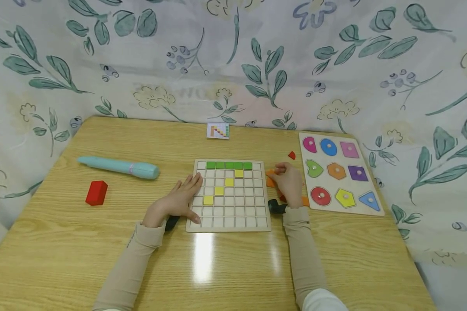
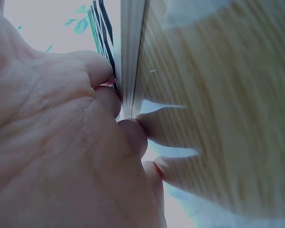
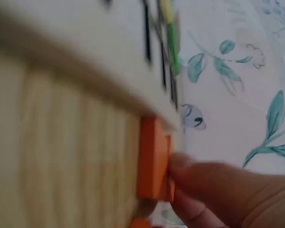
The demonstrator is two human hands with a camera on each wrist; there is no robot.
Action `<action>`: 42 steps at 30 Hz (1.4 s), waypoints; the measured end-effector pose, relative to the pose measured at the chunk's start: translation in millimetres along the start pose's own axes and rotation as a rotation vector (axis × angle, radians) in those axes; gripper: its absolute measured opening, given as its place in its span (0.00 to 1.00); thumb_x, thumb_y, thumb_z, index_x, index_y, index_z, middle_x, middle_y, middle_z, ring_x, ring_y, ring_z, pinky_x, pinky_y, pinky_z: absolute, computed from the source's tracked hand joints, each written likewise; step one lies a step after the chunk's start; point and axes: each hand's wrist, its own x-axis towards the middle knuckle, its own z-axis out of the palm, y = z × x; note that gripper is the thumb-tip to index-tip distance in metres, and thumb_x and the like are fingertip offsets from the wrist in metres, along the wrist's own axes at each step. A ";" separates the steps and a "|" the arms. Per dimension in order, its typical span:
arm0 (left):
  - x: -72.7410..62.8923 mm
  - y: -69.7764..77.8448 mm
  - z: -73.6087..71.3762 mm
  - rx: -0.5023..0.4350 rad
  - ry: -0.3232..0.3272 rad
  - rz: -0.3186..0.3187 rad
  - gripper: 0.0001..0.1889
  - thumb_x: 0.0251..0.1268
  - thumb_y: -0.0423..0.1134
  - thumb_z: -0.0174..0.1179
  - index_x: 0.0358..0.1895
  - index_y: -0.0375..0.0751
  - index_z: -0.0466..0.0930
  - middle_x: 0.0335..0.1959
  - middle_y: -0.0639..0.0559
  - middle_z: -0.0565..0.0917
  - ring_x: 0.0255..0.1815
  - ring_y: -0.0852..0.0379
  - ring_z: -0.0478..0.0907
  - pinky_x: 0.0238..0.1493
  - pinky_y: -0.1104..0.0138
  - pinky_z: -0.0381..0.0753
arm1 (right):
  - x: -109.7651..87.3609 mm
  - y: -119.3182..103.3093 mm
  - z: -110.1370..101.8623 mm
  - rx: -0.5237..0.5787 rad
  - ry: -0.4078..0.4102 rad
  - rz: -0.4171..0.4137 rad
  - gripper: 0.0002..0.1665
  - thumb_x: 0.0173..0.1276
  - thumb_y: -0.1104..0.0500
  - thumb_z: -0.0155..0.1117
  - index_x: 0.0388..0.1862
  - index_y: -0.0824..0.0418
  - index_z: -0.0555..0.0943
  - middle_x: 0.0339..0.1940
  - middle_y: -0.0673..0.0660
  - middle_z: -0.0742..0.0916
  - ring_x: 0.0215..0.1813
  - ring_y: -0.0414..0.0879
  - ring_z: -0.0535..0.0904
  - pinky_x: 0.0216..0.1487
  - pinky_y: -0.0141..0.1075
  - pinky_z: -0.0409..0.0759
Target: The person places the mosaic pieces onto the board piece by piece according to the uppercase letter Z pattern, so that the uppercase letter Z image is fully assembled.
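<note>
A square wooden grid board (image 1: 239, 223) lies in front of me, with a row of green tiles (image 1: 229, 165) along its top and a diagonal of yellow tiles (image 1: 219, 190). My left hand (image 1: 176, 200) rests on its left edge, fingers spread; the left wrist view shows the fingers along that edge (image 2: 129, 61). Just right of the board, my right hand (image 1: 290, 183) pinches an orange tile (image 3: 170, 190) between thumb and finger. Another orange piece (image 3: 153, 159) stands against it beside the board. The palm partly hides other orange pieces (image 1: 305, 201).
At the right lies a shape puzzle board (image 1: 323, 172) with knobbed pieces. A red piece (image 1: 292, 155) is near it. A small pattern card (image 1: 218, 131) lies at the back. On the left are a teal pen-shaped object (image 1: 118, 167) and a red block (image 1: 96, 192).
</note>
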 end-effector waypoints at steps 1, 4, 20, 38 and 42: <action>0.1 0.2 -0.1 0.000 -0.001 -0.002 0.68 0.40 0.51 0.76 0.76 0.28 0.35 0.78 0.34 0.32 0.79 0.34 0.27 0.75 0.39 0.28 | -0.4 0.1 -0.5 -0.015 -0.003 -0.005 0.22 0.59 0.54 0.73 0.49 0.62 0.82 0.43 0.60 0.89 0.48 0.54 0.84 0.46 0.42 0.78; 0.4 0.7 -0.2 -0.004 -0.003 -0.012 0.68 0.39 0.51 0.76 0.76 0.29 0.35 0.79 0.34 0.32 0.79 0.35 0.27 0.75 0.39 0.28 | -0.8 0.2 -1.2 -0.026 -0.027 -0.019 0.20 0.59 0.55 0.72 0.48 0.63 0.82 0.42 0.61 0.89 0.46 0.54 0.84 0.45 0.41 0.79; 2.6 1.4 -0.3 0.002 -0.002 -0.009 0.68 0.40 0.51 0.76 0.76 0.29 0.35 0.79 0.35 0.32 0.79 0.35 0.27 0.75 0.39 0.28 | -6.4 -3.8 -5.8 -0.164 -0.023 0.003 0.22 0.59 0.56 0.69 0.51 0.62 0.79 0.48 0.61 0.87 0.47 0.56 0.83 0.44 0.47 0.79; 2.1 -2.2 0.6 0.006 -0.006 -0.003 0.68 0.39 0.52 0.76 0.76 0.29 0.35 0.79 0.35 0.32 0.79 0.35 0.27 0.76 0.40 0.28 | -16.7 -21.4 -1.3 -0.146 -0.082 -0.052 0.19 0.60 0.58 0.67 0.49 0.63 0.77 0.46 0.61 0.86 0.40 0.53 0.81 0.37 0.39 0.77; 1.3 -1.8 -0.2 0.004 -0.002 -0.011 0.68 0.39 0.51 0.76 0.76 0.30 0.35 0.79 0.35 0.32 0.79 0.35 0.27 0.76 0.40 0.28 | -34.6 -44.7 16.0 -0.091 -0.202 -0.123 0.18 0.59 0.57 0.69 0.47 0.60 0.78 0.45 0.58 0.86 0.36 0.48 0.78 0.32 0.33 0.72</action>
